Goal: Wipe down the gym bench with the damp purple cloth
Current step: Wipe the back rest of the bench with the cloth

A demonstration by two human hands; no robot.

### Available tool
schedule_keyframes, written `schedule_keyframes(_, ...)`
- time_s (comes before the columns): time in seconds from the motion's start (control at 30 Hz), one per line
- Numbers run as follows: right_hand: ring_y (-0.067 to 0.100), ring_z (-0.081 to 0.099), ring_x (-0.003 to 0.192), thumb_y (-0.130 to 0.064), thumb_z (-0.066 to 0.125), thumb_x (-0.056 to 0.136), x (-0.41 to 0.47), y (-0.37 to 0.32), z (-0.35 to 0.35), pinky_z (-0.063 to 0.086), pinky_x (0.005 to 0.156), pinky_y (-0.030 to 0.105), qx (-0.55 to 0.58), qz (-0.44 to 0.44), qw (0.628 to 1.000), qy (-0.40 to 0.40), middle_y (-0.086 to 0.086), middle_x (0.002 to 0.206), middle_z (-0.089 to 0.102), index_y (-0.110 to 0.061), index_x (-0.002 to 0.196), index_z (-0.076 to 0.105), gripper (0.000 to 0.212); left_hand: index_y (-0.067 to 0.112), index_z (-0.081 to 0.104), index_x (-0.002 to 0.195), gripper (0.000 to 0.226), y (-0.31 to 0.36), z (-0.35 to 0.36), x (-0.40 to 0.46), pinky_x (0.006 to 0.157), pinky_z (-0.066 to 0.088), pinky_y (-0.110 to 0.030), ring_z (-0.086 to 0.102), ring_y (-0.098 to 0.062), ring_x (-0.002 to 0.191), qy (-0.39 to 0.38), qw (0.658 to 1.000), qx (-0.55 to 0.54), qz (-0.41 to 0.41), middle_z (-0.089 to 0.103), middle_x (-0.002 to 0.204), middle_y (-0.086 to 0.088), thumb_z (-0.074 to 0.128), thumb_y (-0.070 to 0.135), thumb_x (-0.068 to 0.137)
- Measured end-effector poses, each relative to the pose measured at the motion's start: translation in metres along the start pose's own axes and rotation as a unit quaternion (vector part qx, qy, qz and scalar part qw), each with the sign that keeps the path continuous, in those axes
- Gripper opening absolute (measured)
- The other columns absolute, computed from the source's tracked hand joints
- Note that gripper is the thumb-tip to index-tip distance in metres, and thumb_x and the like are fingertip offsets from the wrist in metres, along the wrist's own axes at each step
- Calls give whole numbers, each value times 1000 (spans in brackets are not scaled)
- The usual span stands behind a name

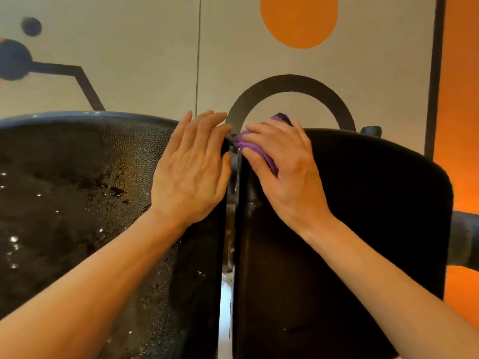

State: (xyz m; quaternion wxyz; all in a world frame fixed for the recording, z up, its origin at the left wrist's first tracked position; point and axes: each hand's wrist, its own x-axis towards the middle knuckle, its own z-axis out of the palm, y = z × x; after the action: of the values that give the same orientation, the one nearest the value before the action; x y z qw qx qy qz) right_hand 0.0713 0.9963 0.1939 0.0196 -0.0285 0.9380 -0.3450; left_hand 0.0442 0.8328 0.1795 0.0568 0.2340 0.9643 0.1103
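The black gym bench fills the lower frame as two pads split by a narrow gap. The left pad [64,190] is textured and dotted with water drops. The right pad [363,216] looks smooth and dark. My left hand [191,172] lies flat with straight fingers on the right edge of the left pad. My right hand [282,172] holds the bunched purple cloth [248,143] against the top left edge of the right pad, at the far end of the gap. Most of the cloth is hidden under my fingers.
A beige floor with a dark arc [290,86], an orange circle [298,19] and dark lines lies beyond the bench. An orange surface [458,99] runs along the right. A dark padded roller [464,237] sticks out at the right edge.
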Motion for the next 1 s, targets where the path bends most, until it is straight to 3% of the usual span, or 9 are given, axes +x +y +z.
schedule_keyframes(0.13,19,46,131,-29,61,92,-2,6,3,22,118,46,-63,-57,996,-2,3,130,61,-13,116,67,30,9,48,135,40,-1,-1,-3,124,15,-41,36,-24,142,31,998,-51,19,46,146,-10,39,25,100)
schedule_keyframes(0.23,20,47,130,-26,58,94,-2,7,6,20,118,44,-101,-93,990,-13,1,126,63,-14,112,68,24,5,46,138,44,-5,-6,-10,124,8,-39,30,-28,145,43,992,-109,50,41,148,-13,42,18,96)
schedule_keyframes(0.4,24,45,132,-18,54,96,-29,-1,20,20,118,48,-145,-141,979,-15,5,125,63,-9,107,69,21,-1,36,145,56,-18,-11,-57,124,6,-42,20,-33,149,15,992,-92,90,33,154,-18,46,18,94)
schedule_keyframes(0.53,27,43,132,-13,51,95,-106,-11,41,19,118,46,-167,-160,969,-80,13,127,61,-3,110,67,24,-2,34,147,58,-32,-8,-97,124,4,-40,19,-32,149,-3,990,-102,97,31,156,-17,46,22,95)
schedule_keyframes(0.67,27,50,129,-14,53,96,-125,-18,38,30,113,48,-231,-194,947,-113,9,123,65,-6,108,69,21,-2,33,148,59,-39,-3,-115,124,9,-45,19,-33,149,-15,990,-90,108,27,158,-17,44,25,97)
schedule_keyframes(0.83,27,42,135,-18,44,100,-66,-15,33,23,116,52,-308,-166,929,-121,10,122,62,-5,108,66,27,-2,34,148,56,-39,1,-115,124,10,-44,18,-30,150,7,989,-98,115,25,159,-16,42,26,100)
schedule_keyframes(1.0,23,32,141,-13,48,97,-103,-18,31,21,117,50,-225,-128,955,-147,7,133,54,-7,116,63,25,-3,33,147,55,-41,1,-118,125,9,-43,18,-30,150,7,987,-104,124,25,160,-16,42,25,100)
